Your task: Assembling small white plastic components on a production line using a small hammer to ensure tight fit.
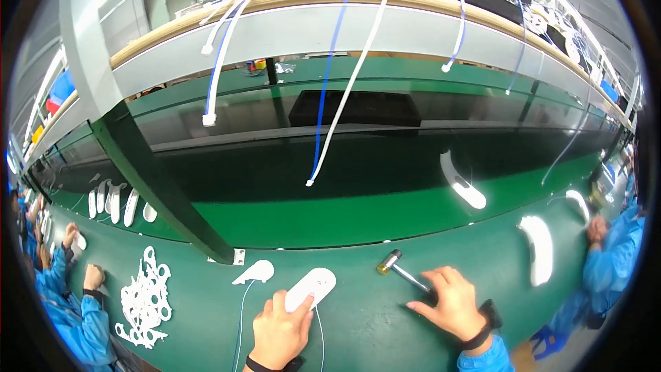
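Housing (308,285) smooth plastic; hammer shaft (412,280) glossy metal; sleeve (486,358) matt cloth; shelf edge (427,1) apparently wood.

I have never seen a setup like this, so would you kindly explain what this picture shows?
There is no robot here: a fisheye camera worn on a person's head looks down at their bare hands, and its lens bends straight edges. The left hand is on the near end of a white rounded part. The right hand is spread at the handle of a small hammer; a firm grip isn't clear. On the green table also lie a smaller white part, a pile of white ring-ended pieces and a long curved white part. Blue sleeves at both sides belong to co-workers.
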Available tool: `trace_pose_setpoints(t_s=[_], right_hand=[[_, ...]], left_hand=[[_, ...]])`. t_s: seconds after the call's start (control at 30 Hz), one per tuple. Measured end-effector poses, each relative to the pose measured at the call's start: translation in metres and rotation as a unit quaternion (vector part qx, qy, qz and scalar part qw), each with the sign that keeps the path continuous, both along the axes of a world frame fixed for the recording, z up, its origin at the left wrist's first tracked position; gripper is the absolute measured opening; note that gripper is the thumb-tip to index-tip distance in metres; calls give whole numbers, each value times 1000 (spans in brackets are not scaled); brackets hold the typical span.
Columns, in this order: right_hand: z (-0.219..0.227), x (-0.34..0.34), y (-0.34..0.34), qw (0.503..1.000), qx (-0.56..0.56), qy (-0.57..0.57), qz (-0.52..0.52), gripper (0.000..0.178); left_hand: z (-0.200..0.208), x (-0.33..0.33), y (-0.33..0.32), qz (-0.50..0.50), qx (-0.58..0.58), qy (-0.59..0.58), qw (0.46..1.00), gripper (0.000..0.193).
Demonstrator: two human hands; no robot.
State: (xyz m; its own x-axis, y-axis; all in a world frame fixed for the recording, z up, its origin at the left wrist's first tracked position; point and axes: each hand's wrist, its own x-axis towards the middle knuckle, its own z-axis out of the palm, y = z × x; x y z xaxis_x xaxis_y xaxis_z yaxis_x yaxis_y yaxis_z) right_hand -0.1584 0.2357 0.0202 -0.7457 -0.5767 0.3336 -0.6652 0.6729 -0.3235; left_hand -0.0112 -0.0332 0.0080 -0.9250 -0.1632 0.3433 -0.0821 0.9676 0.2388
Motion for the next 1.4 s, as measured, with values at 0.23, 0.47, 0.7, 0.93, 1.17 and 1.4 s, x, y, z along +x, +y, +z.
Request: trace_pose_setpoints(t_s=[0.23, 0.47, 0.7, 0.93, 1.17, 1.4], right_hand=[[-31, 0, 9, 989, 138, -52, -15, 36], [-10, 23, -19, 963, -57, -259, 41, 13], [-27, 28, -24, 918, -105, -379, 53, 17], [-23, 22, -23, 931, -88, -347, 71, 25], [-12, 15, -13, 937, 1, -325, 132, 36], [-5, 20, -16, 908, -61, -407, 72, 36]], left_hand=[[-21, -2, -12, 67, 37, -29, 997, 35], [-23, -1, -12, 61, 41, -30, 997, 35], [-22, -1, -4, 11, 52, -49, 997, 40], [-24, -2, -5, 10, 55, -47, 997, 41], [-26, -2, -9, 40, 47, -33, 998, 37], [-26, -1, -10, 58, 53, -32, 996, 36]])
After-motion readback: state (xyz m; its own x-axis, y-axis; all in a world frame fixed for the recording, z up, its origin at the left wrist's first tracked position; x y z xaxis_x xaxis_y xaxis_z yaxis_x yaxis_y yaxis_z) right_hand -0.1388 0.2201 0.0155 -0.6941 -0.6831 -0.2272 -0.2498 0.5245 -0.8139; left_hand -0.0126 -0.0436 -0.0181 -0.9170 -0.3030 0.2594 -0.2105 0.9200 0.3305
